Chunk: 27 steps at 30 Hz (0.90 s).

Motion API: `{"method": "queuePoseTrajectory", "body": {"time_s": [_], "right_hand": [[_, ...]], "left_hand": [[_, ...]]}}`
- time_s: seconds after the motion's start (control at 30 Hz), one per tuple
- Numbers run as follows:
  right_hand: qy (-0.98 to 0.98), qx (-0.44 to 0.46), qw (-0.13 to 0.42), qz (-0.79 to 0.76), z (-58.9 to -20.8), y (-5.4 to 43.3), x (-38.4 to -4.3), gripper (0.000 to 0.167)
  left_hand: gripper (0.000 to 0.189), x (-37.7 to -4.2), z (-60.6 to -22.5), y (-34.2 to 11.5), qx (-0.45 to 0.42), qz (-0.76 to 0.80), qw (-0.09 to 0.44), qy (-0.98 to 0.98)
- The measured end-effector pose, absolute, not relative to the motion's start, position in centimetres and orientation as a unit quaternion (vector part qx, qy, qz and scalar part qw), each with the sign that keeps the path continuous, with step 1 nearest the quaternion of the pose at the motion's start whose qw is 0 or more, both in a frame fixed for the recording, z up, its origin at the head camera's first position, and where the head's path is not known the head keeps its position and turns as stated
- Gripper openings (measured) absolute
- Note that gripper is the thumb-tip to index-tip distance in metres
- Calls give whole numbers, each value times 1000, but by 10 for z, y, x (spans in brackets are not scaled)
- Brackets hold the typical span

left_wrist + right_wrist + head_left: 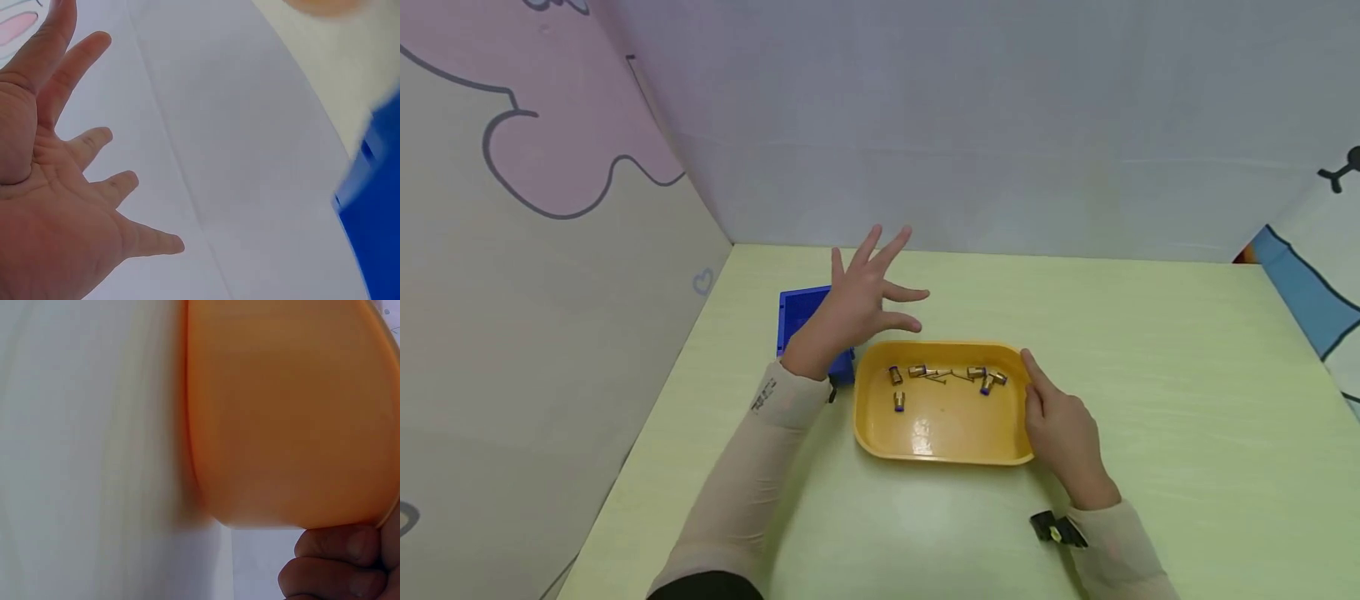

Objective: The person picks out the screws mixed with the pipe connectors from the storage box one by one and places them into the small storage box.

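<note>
My left hand [859, 302] is raised with its fingers spread wide, holding nothing, in front of a blue plastic bin [792, 313] that it partly hides. In the left wrist view the palm of that hand [69, 206] shows, with the bin [384, 231] off to the right. My right hand [1066, 433] grips the right end of a yellow tray [955, 446], its index finger extended along the rim. Curled fingers press against the tray's wall [300, 425] in the right wrist view. Inside the tray lie several brass fittings with blue collars [899, 402] and several thin screws or nails [937, 377].
The tray and bin stand on a pale yellow-green table [1187, 400]. A plain light wall [1000, 125] rises along its back edge, and a wall with cartoon drawings [565, 150] runs along the left. A black strap piece [1057, 530] hangs at my right wrist.
</note>
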State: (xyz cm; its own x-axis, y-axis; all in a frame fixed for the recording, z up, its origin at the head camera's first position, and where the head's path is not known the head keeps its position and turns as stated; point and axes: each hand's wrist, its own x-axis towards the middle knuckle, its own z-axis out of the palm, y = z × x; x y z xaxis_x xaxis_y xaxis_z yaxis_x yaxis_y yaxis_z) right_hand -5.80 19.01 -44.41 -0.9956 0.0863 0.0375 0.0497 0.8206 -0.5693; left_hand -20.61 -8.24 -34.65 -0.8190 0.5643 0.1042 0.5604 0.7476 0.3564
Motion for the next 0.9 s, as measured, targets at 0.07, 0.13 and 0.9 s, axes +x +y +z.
{"method": "queuePoseTrajectory", "body": {"time_s": [0.07,0.13,0.9], "right_hand": [[-953,-35,34,298,-444,191,-58,50],[-953,-37,36,298,-444,191,-57,50],[-954,-36,25,297,-443,186,-56,51]], "left_hand": [[49,-203,-345,-68,317,175,9,932],[50,-201,-345,-54,335,164,13,928],[44,-185,-410,-21,377,70,119,916]]}}
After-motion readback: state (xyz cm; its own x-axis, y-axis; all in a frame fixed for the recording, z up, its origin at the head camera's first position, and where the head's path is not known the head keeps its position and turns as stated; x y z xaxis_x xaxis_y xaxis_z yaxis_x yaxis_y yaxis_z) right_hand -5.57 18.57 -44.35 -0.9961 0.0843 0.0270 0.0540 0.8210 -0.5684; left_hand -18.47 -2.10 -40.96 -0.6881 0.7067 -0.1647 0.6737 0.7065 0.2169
